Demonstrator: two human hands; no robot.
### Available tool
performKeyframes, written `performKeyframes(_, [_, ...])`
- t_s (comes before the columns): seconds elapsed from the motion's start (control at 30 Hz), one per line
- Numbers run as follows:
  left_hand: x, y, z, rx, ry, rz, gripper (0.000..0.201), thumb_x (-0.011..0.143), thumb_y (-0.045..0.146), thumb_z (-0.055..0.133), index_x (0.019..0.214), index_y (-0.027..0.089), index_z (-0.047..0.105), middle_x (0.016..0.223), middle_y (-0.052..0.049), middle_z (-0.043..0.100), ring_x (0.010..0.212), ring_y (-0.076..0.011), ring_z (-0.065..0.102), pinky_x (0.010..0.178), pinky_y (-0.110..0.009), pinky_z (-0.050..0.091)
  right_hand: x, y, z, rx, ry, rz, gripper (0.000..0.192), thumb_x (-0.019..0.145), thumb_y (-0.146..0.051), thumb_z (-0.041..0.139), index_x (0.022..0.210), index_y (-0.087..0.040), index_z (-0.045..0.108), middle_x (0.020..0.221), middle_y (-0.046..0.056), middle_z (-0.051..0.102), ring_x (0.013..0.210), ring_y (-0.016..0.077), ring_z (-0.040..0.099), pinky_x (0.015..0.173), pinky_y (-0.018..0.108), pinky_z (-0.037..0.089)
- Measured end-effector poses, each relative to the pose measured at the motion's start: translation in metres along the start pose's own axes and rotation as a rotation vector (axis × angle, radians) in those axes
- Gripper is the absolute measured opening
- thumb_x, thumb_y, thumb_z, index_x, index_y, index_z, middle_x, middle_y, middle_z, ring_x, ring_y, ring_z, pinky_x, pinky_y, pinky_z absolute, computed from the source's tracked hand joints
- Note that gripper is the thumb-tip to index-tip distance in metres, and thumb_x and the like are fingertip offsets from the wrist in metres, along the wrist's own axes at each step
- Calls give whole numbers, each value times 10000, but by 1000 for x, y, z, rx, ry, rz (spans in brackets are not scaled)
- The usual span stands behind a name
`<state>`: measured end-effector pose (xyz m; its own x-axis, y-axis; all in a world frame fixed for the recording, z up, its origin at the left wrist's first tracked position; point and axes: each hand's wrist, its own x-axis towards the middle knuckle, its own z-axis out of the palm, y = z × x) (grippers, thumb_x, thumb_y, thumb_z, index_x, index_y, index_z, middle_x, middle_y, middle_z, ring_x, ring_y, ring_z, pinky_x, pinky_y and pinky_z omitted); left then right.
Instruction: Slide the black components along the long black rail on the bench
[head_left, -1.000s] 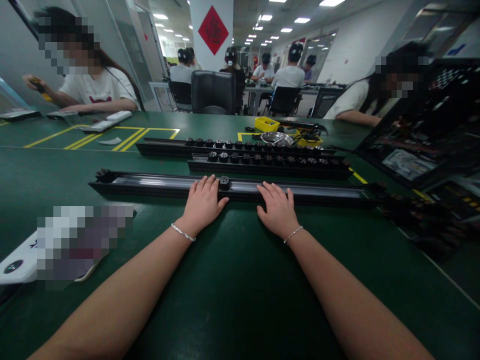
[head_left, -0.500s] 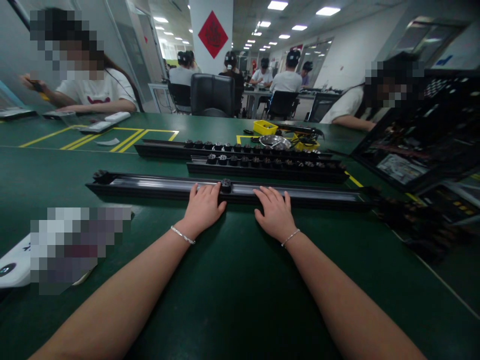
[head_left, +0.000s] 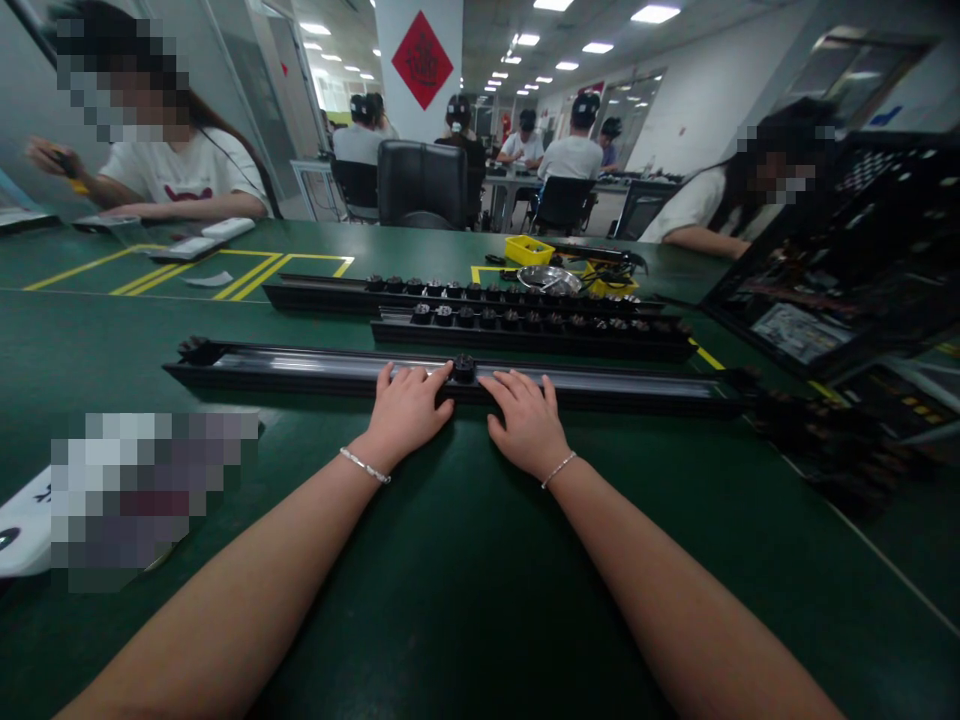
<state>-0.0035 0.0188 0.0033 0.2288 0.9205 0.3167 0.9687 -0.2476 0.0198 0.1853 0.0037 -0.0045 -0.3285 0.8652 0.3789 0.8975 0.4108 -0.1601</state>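
A long black channel rail (head_left: 330, 380) with a shiny inner track lies crosswise in front of me. A small black socket-like module (head_left: 463, 368) sits in its track near the middle. My left hand (head_left: 409, 412) rests on the rail's near edge, fingers stretched, the index fingertip at the module's left side. To the right of the module, my right hand (head_left: 525, 415) lies over the rail with its fingers extended, the index fingertip close to the module. Neither hand grips anything. Another black module (head_left: 199, 350) sits at the rail's left end.
Behind lie two more black rails (head_left: 315, 292) lined with several modules. Farther back are a metal dish (head_left: 550, 280) and a yellow bin (head_left: 529, 250). Blurred black parts (head_left: 847, 440) and a dark rack (head_left: 817, 270) stand right; a white object (head_left: 26, 530) lies left. Co-workers sit across the table.
The module has slid a little to the right along the track, with my left index finger beside it. My right hand has moved left, nearer the module.
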Motion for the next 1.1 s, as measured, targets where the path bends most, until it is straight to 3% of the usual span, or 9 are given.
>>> performKeyframes(0.33, [1, 1, -2, 16, -21, -8, 529, 841, 447, 421, 1350, 302, 415, 1030, -68, 626, 1024, -254, 535, 1018, -474, 234, 8, -10, 2, -35, -4, 80, 494, 781, -195, 476, 1257, -321, 517, 1127, 45, 593, 1073, 225, 467, 1052, 508, 128])
performKeyframes(0.83, [-1, 0, 0, 3, 23, 17, 503, 835, 406, 430, 1322, 279, 441, 1050, -72, 629, 1036, -260, 532, 1027, -474, 230, 8, -6, -1, -83, -25, 44, 478, 807, -192, 446, 1270, -295, 505, 1157, 53, 594, 1056, 221, 473, 1034, 457, 165])
performKeyframes(1.1, [-1, 0, -3, -3, 3, 19, 482, 839, 390, 430, 1311, 294, 450, 1063, -70, 626, 1045, -259, 528, 1033, -477, 221, 8, -3, -6, -88, -28, 26, 456, 815, -179, 439, 1255, -254, 531, 1138, 83, 603, 1017, 218, 496, 904, 357, 291])
